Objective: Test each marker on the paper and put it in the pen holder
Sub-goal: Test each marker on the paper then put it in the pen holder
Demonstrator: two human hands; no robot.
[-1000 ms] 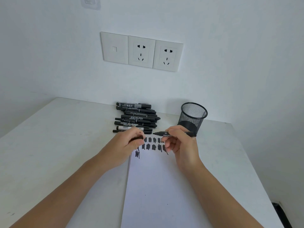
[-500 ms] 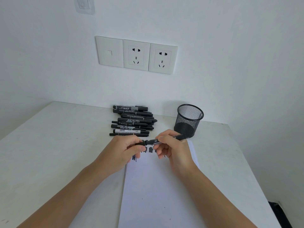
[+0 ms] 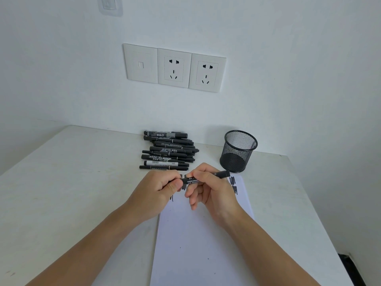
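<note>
Paper (image 3: 195, 244) lay flat on the surface (image 3: 72, 182), running under both hands and back toward the person. The near part was blank, presumably kept free for further tests.

Left hand (image 3: 162, 188): fingers and thumb curled round the left end of the marker (image 3: 193, 180), hiding that end. Likely the cap end, gripped so as to brace against a pull or push along the barrel. Whether the cap was seated or coming apart could not be told.

Right hand (image 3: 212, 190): thumb and forefinger pinched the barrel, the other fingers hanging loosely curled below. The far end stuck out past the knuckles to the right.

Marker was held level, clear of the paper, bridging the two hands. No tip was in contact, so no stroke was being made.

Marks (image 3: 234, 183): black scribbles on the paper just beyond and beside the hands, partly covered by them.

Pile (image 3: 169, 151) of black markers lay just beyond the left hand, in easy reach.

Holder (image 3: 238, 151), black mesh, stood upright beyond and right of the right hand, near the paper's far corner. No marker showed in it, so I judged the task to be early.

Sockets (image 3: 174, 68) sat on the wall behind.
</note>
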